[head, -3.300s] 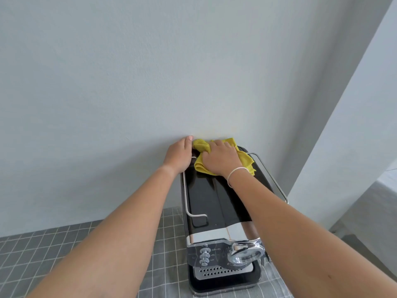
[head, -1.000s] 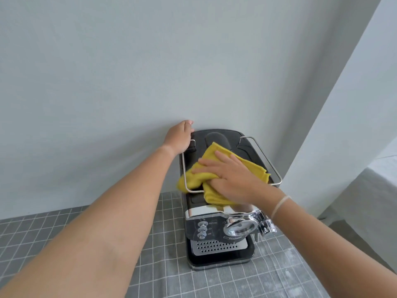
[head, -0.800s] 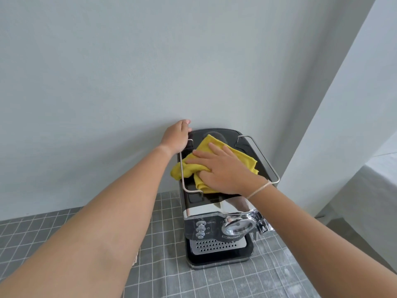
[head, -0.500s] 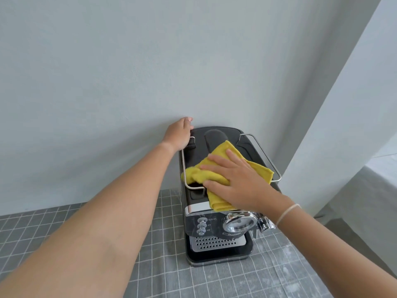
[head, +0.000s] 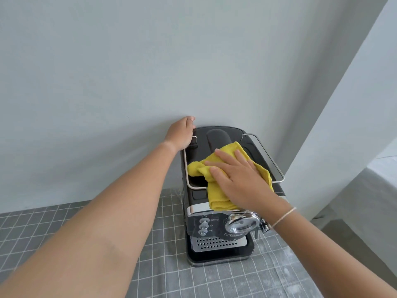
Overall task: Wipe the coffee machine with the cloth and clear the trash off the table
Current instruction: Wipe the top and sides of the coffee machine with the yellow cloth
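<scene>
A black and chrome coffee machine stands against the wall on a grey checked tablecloth. A yellow cloth lies crumpled on its top, draped over the front rail. My right hand presses flat on the cloth with fingers spread. My left hand grips the machine's back left corner, next to the wall. No trash is in view.
A wire rail rims the machine's top. The plain wall rises directly behind, and a white column stands close on the right. The table's edge falls away at the right, toward a grey floor.
My right hand has slid the cloth from the back of the machine's top toward its front, sweeping left and right over the last second. My left hand has kept its hold.
</scene>
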`<state>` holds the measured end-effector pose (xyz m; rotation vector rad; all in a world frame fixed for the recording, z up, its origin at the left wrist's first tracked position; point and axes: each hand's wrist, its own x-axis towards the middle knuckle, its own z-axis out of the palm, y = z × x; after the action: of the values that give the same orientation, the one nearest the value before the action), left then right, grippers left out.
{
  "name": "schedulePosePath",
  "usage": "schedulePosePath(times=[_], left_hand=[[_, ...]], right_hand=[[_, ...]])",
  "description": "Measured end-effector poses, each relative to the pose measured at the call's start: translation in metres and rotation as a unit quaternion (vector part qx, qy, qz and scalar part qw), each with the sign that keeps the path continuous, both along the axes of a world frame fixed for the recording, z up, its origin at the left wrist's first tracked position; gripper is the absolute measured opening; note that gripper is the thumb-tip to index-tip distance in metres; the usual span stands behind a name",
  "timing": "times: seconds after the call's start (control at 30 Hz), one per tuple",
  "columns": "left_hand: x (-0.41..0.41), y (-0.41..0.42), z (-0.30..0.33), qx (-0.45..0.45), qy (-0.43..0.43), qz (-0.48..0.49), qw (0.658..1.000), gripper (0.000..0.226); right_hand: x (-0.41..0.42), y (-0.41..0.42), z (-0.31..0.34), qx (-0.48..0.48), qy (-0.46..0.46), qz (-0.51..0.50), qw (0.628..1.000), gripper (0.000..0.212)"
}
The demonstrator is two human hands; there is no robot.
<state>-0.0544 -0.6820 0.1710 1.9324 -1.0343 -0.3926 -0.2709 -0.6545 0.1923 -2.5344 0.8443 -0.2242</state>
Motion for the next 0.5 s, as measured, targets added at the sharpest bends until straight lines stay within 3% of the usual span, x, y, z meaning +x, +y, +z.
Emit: schedulePosePath(times=[0.13, 0.23, 0.4, 0.5], left_hand=[[0.0, 0.001, 0.0, 0.008, -0.011, -0.001, 1.0, 0.044], [0.001, 0.002, 0.0, 0.012, -0.021, -0.005, 1.0, 0.043], [0.0, 0.003, 0.002, 0.013, -0.019, -0.003, 1.0, 0.043], [0.0, 0.005, 0.002, 0.02, -0.029, -0.002, 0.999, 0.043]], right_hand=[[0.03, -0.01, 0.003, -0.089, 0.085, 0.027, 0.992, 0.041], [0.021, -0.002, 0.002, -0.119, 0.095, 0.067, 0.986, 0.041], [-0.024, 0.02, -0.01, -0.083, 0.01, 0.049, 0.995, 0.041], [-0.035, 0.035, -0.027, -0.111, -0.103, -0.005, 0.988, 0.053]])
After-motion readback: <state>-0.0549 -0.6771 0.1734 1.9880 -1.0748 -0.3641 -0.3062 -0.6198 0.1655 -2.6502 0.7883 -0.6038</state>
